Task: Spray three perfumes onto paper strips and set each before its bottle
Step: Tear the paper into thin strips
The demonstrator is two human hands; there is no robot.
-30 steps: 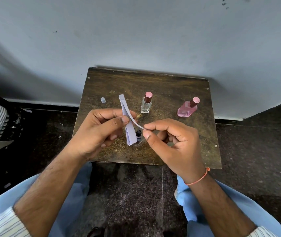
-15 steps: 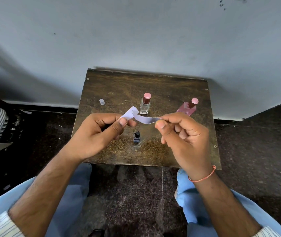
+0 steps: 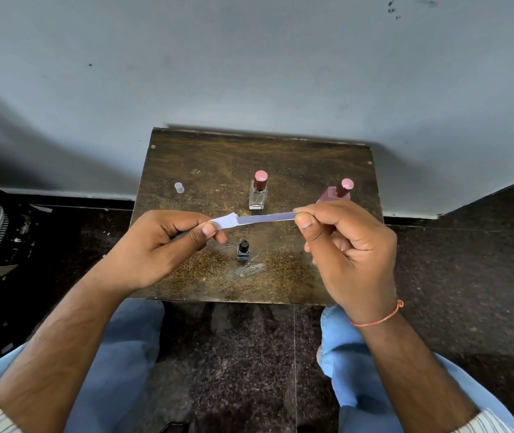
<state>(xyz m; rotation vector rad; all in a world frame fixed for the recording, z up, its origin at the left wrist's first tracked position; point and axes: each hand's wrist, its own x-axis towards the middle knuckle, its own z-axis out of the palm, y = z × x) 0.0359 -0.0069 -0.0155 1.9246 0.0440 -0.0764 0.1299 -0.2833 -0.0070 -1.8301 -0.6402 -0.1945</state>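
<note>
A person sits at a small dark wooden table (image 3: 187, 157) set against a pale wall, seen from above. Far left on the table stands a small clear plastic cap (image 3: 179, 187), well apart from the bottles. The left hand (image 3: 168, 245) is held above the table's left half, its fingers curled, with thumb and forefinger pinching the folded left end of a white paper strip (image 3: 262, 219). The strip stretches nearly level through the air between both hands, above the table and touching nothing on it. Below the strip, near the table's front edge, stands a small dark bottle (image 3: 243, 251) with a black top. Behind the strip, at the table's middle, stands an upright clear glass bottle (image 3: 259, 192) with a pink cap. To its right a pink bottle (image 3: 337, 193) with a pink cap is partly hidden behind the right hand (image 3: 349, 254). That hand, fingers curled, pinches the strip's right end between thumb and forefinger; a thin orange thread bracelet (image 3: 377, 320) circles its wrist.
</note>
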